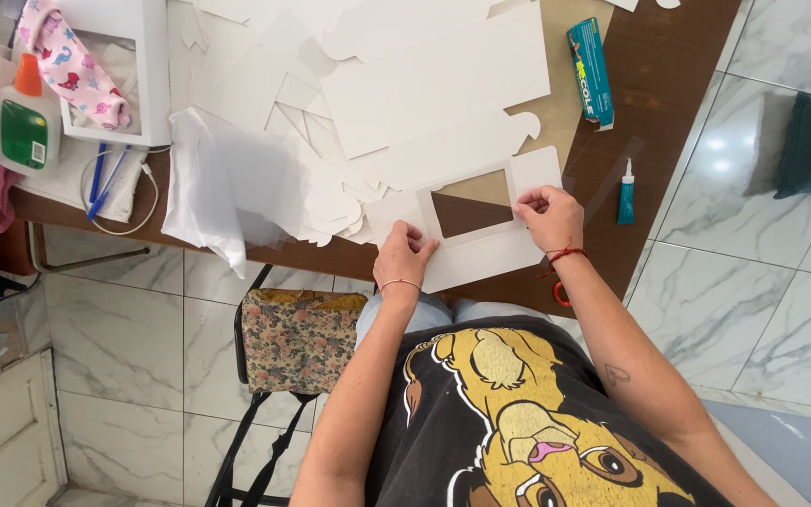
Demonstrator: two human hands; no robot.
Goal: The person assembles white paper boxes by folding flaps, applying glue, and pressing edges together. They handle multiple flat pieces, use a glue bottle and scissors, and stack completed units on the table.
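Observation:
A white card box blank [481,258] with a rectangular window cut in it lies at the near edge of the brown table [668,56]. My left hand [405,253] presses down on its left part with the fingers curled. At the right edge of the window, my right hand [548,214] pinches the card between thumb and fingers. Brown table top shows through the window. A small teal glue tube [625,192] lies just right of my right hand, beside a strip of clear film [612,164].
A heap of white card cut-outs [396,84] covers the table's middle, with a teal glue box [590,70] beyond. At the left are white cloth [204,188], a glue bottle [25,117], blue pens [105,174] and pink fabric [72,66]. A floral chair seat [298,338] stands lower left.

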